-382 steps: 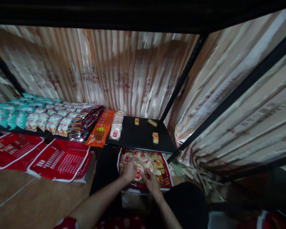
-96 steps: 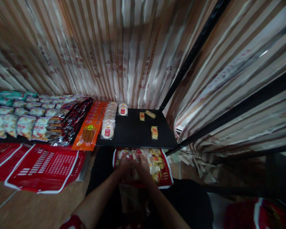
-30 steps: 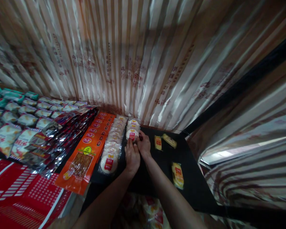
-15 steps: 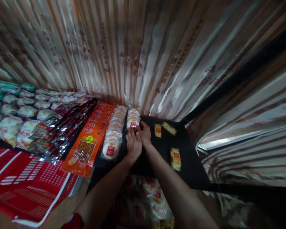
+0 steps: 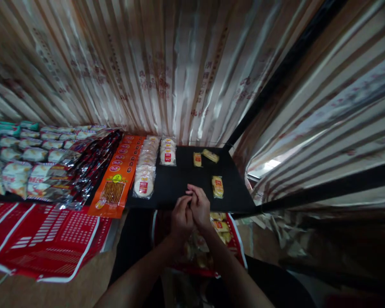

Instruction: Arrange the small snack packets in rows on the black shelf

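Note:
My left hand (image 5: 182, 214) and my right hand (image 5: 199, 206) are together over the front edge of the black shelf (image 5: 179, 184). The fingers are curled and pressed against each other, and nothing shows in them. Beyond them lies a short stack of round white crackers in clear wrappers (image 5: 168, 153). To its left runs a longer overlapping row of the same crackers (image 5: 144, 182). Small yellow packs lie to the right: one near the edge (image 5: 217, 187) and two farther back (image 5: 197, 159). Below my forearms is a red basket (image 5: 239, 246) holding more wrapped snacks.
An orange snack packet (image 5: 114, 188) overhangs the shelf edge at left, beside dark shiny packets (image 5: 98, 164) and rows of white bags (image 5: 16, 177). Another red basket (image 5: 51, 239) stands lower left. A patterned curtain (image 5: 147, 77) hangs behind, with a black post (image 5: 259, 107) at right.
Both hands have left the short cracker stack and drawn back toward me, to the shelf's front edge. The stack stays lying at the back. The view has turned somewhat right and down.

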The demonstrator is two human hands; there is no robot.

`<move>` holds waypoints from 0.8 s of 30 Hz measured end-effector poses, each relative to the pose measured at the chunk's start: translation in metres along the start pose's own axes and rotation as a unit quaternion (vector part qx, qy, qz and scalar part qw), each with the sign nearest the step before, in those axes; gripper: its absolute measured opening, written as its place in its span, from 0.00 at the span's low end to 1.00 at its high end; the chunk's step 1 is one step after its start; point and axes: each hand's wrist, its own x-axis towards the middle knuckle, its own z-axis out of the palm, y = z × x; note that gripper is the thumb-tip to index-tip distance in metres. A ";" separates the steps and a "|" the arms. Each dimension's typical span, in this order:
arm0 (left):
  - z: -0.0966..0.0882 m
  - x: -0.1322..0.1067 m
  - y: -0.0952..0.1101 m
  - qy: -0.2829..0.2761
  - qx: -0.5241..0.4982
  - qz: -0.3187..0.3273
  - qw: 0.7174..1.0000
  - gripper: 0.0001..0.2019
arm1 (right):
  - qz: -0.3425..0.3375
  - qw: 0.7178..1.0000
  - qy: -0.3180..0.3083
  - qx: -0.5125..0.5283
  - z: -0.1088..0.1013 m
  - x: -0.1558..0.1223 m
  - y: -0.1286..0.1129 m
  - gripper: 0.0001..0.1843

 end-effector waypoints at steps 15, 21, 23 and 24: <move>0.032 -0.066 -0.028 -0.181 0.176 -0.085 0.964 0.21 | 0.005 0.962 -0.040 -0.271 -0.038 -0.100 0.092 0.20; 0.047 -0.054 -0.045 -0.198 0.154 -0.173 0.952 0.22 | -0.070 0.924 -0.152 -0.345 -0.031 -0.089 0.089 0.20; 0.045 -0.051 -0.042 -0.195 0.140 -0.182 0.954 0.21 | -0.059 0.930 -0.143 -0.333 -0.031 -0.089 0.086 0.18; 0.044 -0.050 -0.039 -0.190 0.136 -0.181 0.955 0.21 | -0.047 0.936 -0.130 -0.323 -0.031 -0.089 0.086 0.17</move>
